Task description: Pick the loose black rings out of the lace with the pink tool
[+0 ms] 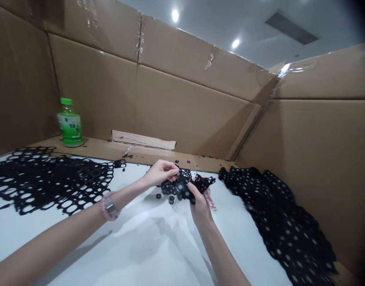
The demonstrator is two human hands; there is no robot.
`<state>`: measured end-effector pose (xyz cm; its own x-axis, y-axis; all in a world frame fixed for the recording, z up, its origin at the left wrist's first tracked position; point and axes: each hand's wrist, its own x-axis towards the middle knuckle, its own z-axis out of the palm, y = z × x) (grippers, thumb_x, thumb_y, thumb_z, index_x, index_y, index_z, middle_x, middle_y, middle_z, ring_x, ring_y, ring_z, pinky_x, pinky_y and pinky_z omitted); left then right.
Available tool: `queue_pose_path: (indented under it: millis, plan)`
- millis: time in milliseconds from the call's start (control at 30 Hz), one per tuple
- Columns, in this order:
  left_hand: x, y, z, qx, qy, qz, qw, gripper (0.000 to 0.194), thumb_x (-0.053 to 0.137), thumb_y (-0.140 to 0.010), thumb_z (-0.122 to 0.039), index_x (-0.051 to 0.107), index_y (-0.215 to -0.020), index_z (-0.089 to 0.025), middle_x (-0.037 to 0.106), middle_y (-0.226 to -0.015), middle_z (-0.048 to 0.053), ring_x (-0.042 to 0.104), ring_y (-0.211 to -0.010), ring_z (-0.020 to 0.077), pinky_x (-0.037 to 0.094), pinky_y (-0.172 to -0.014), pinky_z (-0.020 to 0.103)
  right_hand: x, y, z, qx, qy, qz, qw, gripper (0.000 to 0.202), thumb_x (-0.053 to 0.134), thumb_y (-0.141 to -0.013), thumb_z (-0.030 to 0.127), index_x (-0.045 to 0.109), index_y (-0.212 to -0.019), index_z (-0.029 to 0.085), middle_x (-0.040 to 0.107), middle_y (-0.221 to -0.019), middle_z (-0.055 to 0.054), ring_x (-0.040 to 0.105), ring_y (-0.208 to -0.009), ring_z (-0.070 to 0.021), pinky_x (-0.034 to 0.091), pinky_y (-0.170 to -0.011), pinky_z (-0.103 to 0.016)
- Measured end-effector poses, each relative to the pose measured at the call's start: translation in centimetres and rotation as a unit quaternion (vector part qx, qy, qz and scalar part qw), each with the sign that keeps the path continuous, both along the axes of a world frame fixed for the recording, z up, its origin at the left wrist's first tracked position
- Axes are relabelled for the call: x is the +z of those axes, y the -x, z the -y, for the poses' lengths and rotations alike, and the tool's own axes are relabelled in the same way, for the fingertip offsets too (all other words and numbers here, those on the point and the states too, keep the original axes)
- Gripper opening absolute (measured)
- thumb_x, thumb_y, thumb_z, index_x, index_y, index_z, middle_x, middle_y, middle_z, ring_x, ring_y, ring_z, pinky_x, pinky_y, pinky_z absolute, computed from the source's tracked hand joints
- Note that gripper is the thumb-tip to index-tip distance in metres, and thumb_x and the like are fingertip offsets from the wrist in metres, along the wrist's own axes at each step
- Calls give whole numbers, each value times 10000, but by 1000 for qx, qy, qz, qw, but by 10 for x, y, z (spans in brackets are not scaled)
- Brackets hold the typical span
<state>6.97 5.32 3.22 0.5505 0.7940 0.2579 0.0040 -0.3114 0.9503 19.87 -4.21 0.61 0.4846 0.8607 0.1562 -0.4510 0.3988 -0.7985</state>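
Note:
My right hand [199, 201] is closed round a crumpled piece of black perforated sheet [184, 186], thumb on top. My left hand [163, 173] is pinched at the upper left edge of this piece; whatever lies between its fingertips is too small to make out. A red and white striped item [210, 200] shows beside my right hand, partly hidden. Small black rings [171, 200] lie on the white surface just below the piece, with another ring [158, 196] to their left.
Black netting with large holes [66, 178] spreads over the left side. Perforated black sheets [277, 222] are heaped on the right. A green bottle [71, 125] stands at the back left. Cardboard walls [182, 103] enclose the white surface [135, 250]; a cardboard strip [143, 140] lies at the back.

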Motion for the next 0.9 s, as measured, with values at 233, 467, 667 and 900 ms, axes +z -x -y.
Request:
queue_pose_path:
  millis: [233, 467, 667, 900]
  plan:
    - [-30, 13, -49, 71, 10, -36, 997, 320, 627, -621, -403, 625, -750, -110, 642, -607, 40, 614, -599, 167, 509, -628, 311, -2, 1, 4, 135, 3, -16, 991, 170, 636, -578, 125, 583, -725, 191, 603, -684, 33, 532, -624, -105, 440, -579, -211]
    - [-10, 8, -18, 9, -96, -94, 991, 333, 592, -684, -393, 657, -930, -178, 653, -1073, 67, 559, -1023, 231, 420, -880, 305, 0, 4, 0, 134, 0, -43, 990, 180, 633, -553, 102, 587, -702, 191, 607, -713, 37, 533, -671, -105, 438, -650, -213]
    - [21, 7, 32, -46, -232, -162, 958, 265, 540, -764, -390, 591, -714, -135, 619, -674, 20, 542, -619, 124, 405, -552, 200, -3, -4, -5, 80, -50, -53, 994, 119, 594, -583, 134, 581, -681, 200, 581, -694, 44, 520, -675, -102, 442, -700, -221]
    - [13, -3, 47, -24, -230, -125, 965, 200, 512, -786, -320, 541, -723, -132, 567, -641, 12, 517, -578, 108, 406, -533, 194, -1, -2, 0, 63, -30, -22, 997, 185, 661, -610, 199, 562, -766, 204, 577, -744, 33, 551, -743, -124, 458, -728, -255]
